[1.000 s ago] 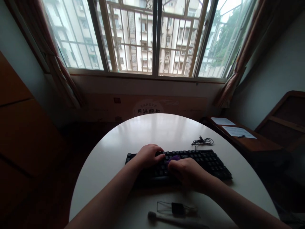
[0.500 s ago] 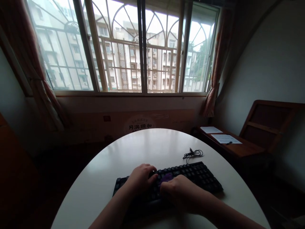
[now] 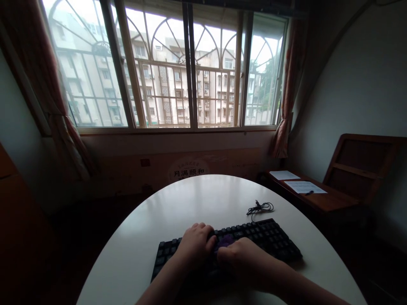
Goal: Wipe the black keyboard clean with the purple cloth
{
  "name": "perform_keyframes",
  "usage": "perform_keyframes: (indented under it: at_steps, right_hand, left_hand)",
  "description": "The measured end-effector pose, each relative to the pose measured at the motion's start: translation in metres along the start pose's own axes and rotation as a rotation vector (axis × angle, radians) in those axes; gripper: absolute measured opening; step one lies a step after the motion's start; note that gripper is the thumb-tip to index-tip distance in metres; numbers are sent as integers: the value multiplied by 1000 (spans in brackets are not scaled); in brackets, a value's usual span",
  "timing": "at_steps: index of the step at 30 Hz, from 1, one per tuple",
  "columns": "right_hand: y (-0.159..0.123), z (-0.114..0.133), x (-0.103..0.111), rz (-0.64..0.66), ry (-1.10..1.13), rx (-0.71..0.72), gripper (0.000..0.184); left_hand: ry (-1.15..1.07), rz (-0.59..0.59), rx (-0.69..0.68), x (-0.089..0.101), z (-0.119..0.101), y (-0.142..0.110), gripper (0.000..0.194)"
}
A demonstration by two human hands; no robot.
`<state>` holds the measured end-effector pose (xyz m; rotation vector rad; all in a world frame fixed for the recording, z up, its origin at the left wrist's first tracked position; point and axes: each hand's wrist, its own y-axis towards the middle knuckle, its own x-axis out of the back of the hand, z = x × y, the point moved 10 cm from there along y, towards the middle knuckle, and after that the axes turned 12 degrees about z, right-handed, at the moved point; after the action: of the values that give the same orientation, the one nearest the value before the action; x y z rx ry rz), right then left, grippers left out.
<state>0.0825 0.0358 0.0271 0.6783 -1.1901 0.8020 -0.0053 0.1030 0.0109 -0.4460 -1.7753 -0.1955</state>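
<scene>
A black keyboard (image 3: 270,241) lies on the round white table (image 3: 190,203). My left hand (image 3: 195,245) rests on its left-middle part with the fingers curled down onto the keys. My right hand (image 3: 243,260) is closed just right of it, pressing a small purple lump (image 3: 225,241) against the keys. The two hands nearly touch. The keyboard's coiled black cable (image 3: 260,207) lies on the table behind its right end.
A barred window (image 3: 178,67) with curtains fills the wall ahead. A printed cardboard panel (image 3: 190,171) leans below the sill. At the right stands a wooden side table (image 3: 318,199) with paper sheets (image 3: 303,187) and a wooden chair back (image 3: 359,167).
The view has tilted up, so the tools at the table's near edge have dropped out of sight. Both hands stay on the keyboard and have drawn a little closer together.
</scene>
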Motion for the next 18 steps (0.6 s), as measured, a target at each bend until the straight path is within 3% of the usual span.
perform_keyframes:
  at_steps: [6, 13, 18]
  right_hand:
    - [4, 3, 2, -67, -42, -7, 4]
    - [-3, 3, 5, -7, -23, -8, 7]
    - [4, 2, 1, -57, -50, -16, 3]
  left_hand:
    - [-25, 9, 4, -2, 3, 1, 34]
    - [-34, 17, 1, 0, 3, 1, 34]
    - [-22, 1, -8, -2, 5, 5, 32]
